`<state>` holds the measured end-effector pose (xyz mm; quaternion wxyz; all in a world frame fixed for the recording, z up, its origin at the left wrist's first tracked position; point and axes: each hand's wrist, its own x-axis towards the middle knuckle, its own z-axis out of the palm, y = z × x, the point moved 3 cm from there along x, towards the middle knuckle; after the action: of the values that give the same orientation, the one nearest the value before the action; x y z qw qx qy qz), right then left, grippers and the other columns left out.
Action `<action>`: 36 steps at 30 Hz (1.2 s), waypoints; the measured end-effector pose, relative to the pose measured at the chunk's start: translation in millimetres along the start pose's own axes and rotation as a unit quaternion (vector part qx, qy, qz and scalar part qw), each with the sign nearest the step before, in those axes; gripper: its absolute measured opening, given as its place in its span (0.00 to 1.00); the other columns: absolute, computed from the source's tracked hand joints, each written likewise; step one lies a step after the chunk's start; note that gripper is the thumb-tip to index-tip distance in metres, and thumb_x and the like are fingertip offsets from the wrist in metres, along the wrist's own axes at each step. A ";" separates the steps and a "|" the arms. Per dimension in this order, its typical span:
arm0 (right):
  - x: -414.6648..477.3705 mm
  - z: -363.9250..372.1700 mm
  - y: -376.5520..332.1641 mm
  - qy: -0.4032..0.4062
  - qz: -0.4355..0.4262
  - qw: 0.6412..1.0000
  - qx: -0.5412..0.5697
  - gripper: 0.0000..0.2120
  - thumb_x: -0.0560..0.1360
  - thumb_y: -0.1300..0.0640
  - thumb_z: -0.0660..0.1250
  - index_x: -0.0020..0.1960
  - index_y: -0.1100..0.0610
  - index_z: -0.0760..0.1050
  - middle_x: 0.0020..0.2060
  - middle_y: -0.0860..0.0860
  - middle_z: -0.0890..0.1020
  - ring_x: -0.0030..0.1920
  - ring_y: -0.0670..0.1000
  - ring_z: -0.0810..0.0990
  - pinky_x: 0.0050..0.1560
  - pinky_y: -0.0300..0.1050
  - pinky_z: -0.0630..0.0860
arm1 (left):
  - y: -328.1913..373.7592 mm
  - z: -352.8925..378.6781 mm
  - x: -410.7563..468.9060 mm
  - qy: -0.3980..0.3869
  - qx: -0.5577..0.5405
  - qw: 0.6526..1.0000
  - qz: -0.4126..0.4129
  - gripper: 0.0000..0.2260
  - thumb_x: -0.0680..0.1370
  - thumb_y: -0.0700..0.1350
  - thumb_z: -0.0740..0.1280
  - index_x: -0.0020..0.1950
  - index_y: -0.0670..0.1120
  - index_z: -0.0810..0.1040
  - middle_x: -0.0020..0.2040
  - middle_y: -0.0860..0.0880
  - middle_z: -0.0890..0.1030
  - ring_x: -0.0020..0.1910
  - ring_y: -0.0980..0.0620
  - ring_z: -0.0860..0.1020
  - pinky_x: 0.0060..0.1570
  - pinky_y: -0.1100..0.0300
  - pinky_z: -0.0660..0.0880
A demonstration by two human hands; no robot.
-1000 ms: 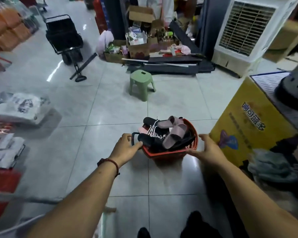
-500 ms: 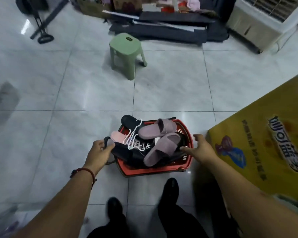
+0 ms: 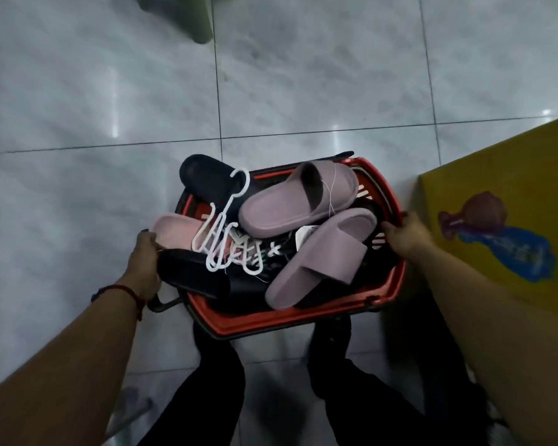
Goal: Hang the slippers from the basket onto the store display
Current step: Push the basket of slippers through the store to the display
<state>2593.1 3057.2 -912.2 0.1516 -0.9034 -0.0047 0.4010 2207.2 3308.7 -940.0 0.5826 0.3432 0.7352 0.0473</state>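
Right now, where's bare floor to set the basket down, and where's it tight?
Bare tile lies left of the basket, beyond the left hand, and ahead, between the basket and the green stool. Tight on the right, where the yellow box crowds the right hand, and by the legs.

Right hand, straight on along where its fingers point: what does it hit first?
The right hand is on the right rim of the basket, fingers pointing left into it. Straight on, it would probably meet the nearer mauve slipper first, though depth is unclear.
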 end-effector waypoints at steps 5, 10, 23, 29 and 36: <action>24.7 18.3 -2.3 0.021 0.061 0.989 0.131 0.22 0.78 0.55 0.66 0.70 0.60 0.70 0.61 0.60 0.78 0.60 0.64 0.78 0.59 0.52 0.74 | -13.2 7.9 21.7 -0.056 -0.069 0.995 -0.036 0.20 0.82 0.50 0.58 0.38 0.51 0.87 0.38 0.51 0.84 0.38 0.51 0.82 0.44 0.58 0.76; 26.3 -0.8 -2.8 0.000 0.149 0.958 0.246 0.18 0.68 0.54 0.72 0.56 0.60 0.80 0.45 0.58 0.83 0.44 0.61 0.82 0.52 0.56 0.81 | 3.0 9.2 1.5 -0.026 -0.101 0.993 -0.054 0.18 0.76 0.59 0.59 0.52 0.46 0.79 0.43 0.46 0.79 0.43 0.46 0.77 0.41 0.56 0.72; -151.1 -163.6 10.7 0.068 0.138 0.929 0.336 0.16 0.69 0.54 0.72 0.54 0.61 0.81 0.45 0.58 0.84 0.43 0.61 0.84 0.49 0.59 0.83 | 153.7 -13.3 -167.2 -0.073 0.028 0.996 0.037 0.30 0.67 0.62 0.63 0.60 0.44 0.82 0.54 0.41 0.83 0.53 0.41 0.81 0.47 0.52 0.76; -305.2 -211.7 78.7 0.145 0.162 0.850 0.479 0.14 0.66 0.54 0.71 0.48 0.62 0.82 0.30 0.55 0.83 0.29 0.56 0.83 0.33 0.57 0.84 | 208.2 -4.2 -188.3 -0.158 0.138 0.969 0.128 0.26 0.64 0.69 0.62 0.48 0.51 0.82 0.52 0.40 0.83 0.56 0.38 0.81 0.49 0.45 0.75; -462.5 -217.1 191.7 0.275 0.220 0.761 0.545 0.12 0.67 0.51 0.73 0.44 0.59 0.81 0.35 0.57 0.81 0.34 0.56 0.78 0.32 0.47 0.75 | 215.8 59.4 -369.8 -0.299 0.256 0.902 0.178 0.26 0.65 0.65 0.62 0.49 0.46 0.81 0.48 0.42 0.84 0.46 0.41 0.80 0.42 0.50 0.75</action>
<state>2415.4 2755.6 -493.7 0.5206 -0.7160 0.4559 0.0924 2388.6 3246.0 -552.7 0.6488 0.6035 0.4404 -0.1445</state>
